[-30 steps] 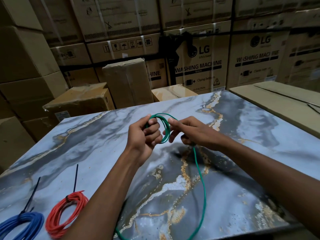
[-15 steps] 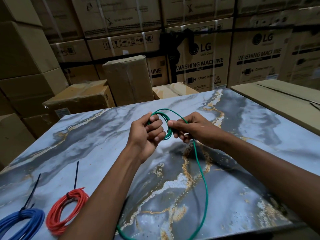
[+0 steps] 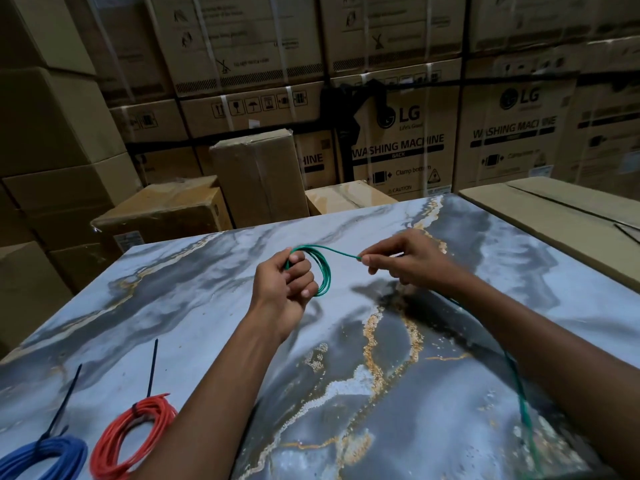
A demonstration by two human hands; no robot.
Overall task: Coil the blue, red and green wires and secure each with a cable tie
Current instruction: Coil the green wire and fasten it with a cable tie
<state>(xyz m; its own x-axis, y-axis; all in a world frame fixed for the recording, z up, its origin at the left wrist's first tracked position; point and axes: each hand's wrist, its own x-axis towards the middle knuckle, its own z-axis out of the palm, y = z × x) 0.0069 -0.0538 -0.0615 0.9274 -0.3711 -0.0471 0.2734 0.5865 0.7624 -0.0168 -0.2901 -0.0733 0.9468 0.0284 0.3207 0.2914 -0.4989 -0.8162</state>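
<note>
While left hand (image 3: pixel 284 285) grips small coil of green wire (image 3: pixel 323 275) in curled fingers above desk (image 3: pixel 194 285), right hand (image 3: pixel 401 261) pinches strand just right of coil. Loose green tail runs under right forearm, partly hidden, blurred, cut off at desk's near edge. Red wire (image 3: pixel 135 438), coiled and tied with black cable tie (image 3: pixel 151 372), lies at desk's near left; blue wire (image 3: pixel 45 459) beside it, cropped by frame. Cardboard boxes (image 3: pixel 398 150) stacked beyond desk's far edge.
</note>
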